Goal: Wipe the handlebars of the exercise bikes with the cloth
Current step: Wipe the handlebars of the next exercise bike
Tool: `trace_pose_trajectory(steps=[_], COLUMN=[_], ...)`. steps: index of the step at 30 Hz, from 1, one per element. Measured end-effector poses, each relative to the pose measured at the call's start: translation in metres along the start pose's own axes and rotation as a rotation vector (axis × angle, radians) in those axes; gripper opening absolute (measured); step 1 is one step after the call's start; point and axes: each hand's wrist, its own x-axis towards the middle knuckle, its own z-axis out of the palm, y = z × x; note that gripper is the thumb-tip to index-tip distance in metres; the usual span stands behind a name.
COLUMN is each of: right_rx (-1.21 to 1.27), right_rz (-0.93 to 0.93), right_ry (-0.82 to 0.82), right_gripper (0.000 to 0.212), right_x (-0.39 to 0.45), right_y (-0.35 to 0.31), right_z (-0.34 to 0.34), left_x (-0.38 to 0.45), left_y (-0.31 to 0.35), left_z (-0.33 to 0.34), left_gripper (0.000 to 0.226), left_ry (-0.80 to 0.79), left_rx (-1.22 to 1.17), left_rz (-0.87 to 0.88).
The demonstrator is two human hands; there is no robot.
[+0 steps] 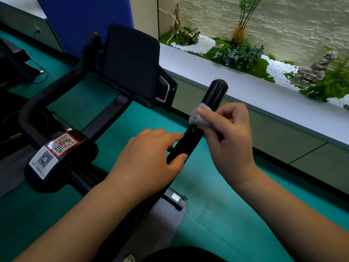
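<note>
Black glossy cylindrical handlebar grip [200,127] of the exercise bike runs diagonally thru centre frame, its rounded end cap pointing toward 1 o'clock, lower end disappearing under the left hand.

Right hand [229,140] sits at approx 3 o'clock of the grip, w/ a small bunched grey cloth [200,118] pinched btwn thumb and fingertips and pressed against the bar's upper-mid section. Cloth wraps partway over the top of the grip; how far it goes round the far side can't be told. Remaining fingers are curled in loosely behind the bar.

Left hand [151,157] is at 7 o'clock of the cloth, lower on the same grip. Index finger stretched out, tip touching the bar's side; thumb pressed on the bar from below, so the bar sits btwn thumb and fingers. Other fingers held together, slightly bent.

At 9 o'clock, the black curved left handlebar loop [47,95] w/ a centre clamp carrying two QR-code stickers, one red-bordered [62,143] and one white [43,159]. At 11 o'clock, a dark rectangular tablet-style console screen [132,67] on its mount. Teal floor mat [217,224] beneath. At 1–3 o'clock, a white ledge [245,87] fronting an indoor planter w/ green moss, white pebbles [200,43] and small plants.
</note>
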Motion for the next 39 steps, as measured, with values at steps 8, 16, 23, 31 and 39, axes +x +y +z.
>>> trace_pose_trajectory(steps=[8, 16, 23, 31, 39], right_rx=[-0.231, -0.314, -0.303, -0.377, -0.678], right_rz=[-0.197, -0.269, -0.078, -0.115, -0.352], right_ry=[-0.395, -0.946, -1.118, -1.356, -1.413], right_gripper=[0.023, 0.025, 0.024, 0.015, 0.026], right_x=[0.105, 0.149, 0.163, 0.177, 0.153], right_y=[0.02, 0.008, 0.007, -0.007, -0.026], right_z=[-0.031, -0.039, -0.026, -0.014, 0.009], left_x=[-0.003, -0.011, -0.019, -0.019, -0.021], left_y=[-0.003, -0.01, -0.018, -0.032, -0.052], left_z=[0.0, -0.005, -0.013, -0.023, -0.033], left_gripper=[0.044, 0.04, 0.039, 0.043, 0.042], left_ry=[0.006, 0.049, 0.087, 0.15, 0.182], left_rx=[-0.017, -0.049, -0.078, -0.088, -0.088], left_rz=[-0.006, 0.008, 0.009, 0.012, -0.01])
